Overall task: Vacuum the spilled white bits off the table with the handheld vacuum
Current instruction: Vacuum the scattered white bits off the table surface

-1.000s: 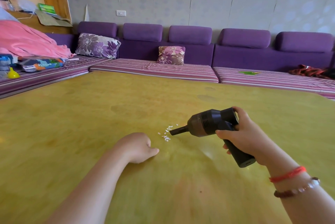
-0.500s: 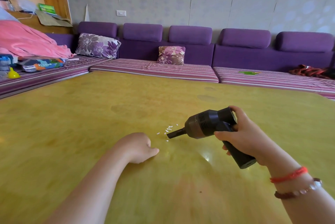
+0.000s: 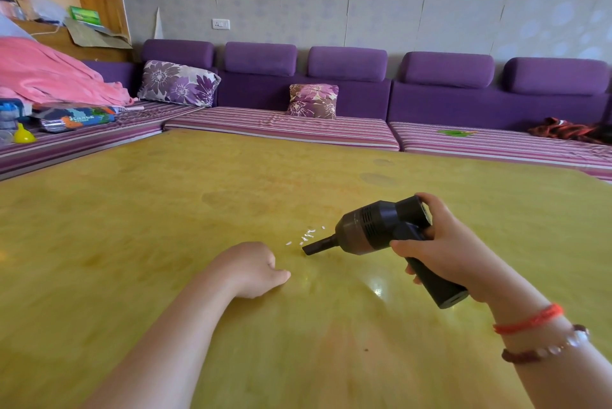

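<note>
- My right hand (image 3: 443, 243) grips the black handheld vacuum (image 3: 381, 233) by its handle, nozzle touching or just above the yellow table (image 3: 132, 259).
- The white bits (image 3: 306, 236) lie just beyond the nozzle tip.
- My left hand (image 3: 251, 268) rests on the table nearby, fingers curled, holding nothing.
- On the sofa at far left, I read "SCIENCE" on a colourful box (image 3: 79, 118).

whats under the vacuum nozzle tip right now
Under the nozzle tip of the handheld vacuum only bare yellow table shows; the white bits lie just beyond it. Directly beneath the tip is hidden.
</note>
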The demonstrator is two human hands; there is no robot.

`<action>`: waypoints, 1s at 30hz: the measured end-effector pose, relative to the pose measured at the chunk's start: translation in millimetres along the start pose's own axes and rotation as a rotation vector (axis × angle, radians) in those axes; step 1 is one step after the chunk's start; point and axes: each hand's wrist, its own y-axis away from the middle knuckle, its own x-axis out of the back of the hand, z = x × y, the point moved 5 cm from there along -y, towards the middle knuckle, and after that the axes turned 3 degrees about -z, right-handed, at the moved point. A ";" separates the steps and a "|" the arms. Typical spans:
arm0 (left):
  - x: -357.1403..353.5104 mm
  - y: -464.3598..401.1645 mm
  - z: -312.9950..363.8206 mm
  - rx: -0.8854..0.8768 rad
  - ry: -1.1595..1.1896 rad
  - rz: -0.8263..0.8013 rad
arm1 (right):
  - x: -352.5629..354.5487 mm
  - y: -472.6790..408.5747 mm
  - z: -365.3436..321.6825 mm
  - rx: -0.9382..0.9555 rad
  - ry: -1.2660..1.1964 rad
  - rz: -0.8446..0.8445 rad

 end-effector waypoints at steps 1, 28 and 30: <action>0.1 0.0 0.1 0.000 -0.001 0.001 | -0.5 0.1 -0.2 0.004 -0.005 0.012; 0.3 0.3 2.5 -0.024 -0.041 0.007 | -14.0 -1.5 -1.0 0.052 0.045 0.147; 0.1 0.3 2.2 -0.024 -0.038 0.003 | -14.0 -1.7 -1.0 0.050 0.040 0.150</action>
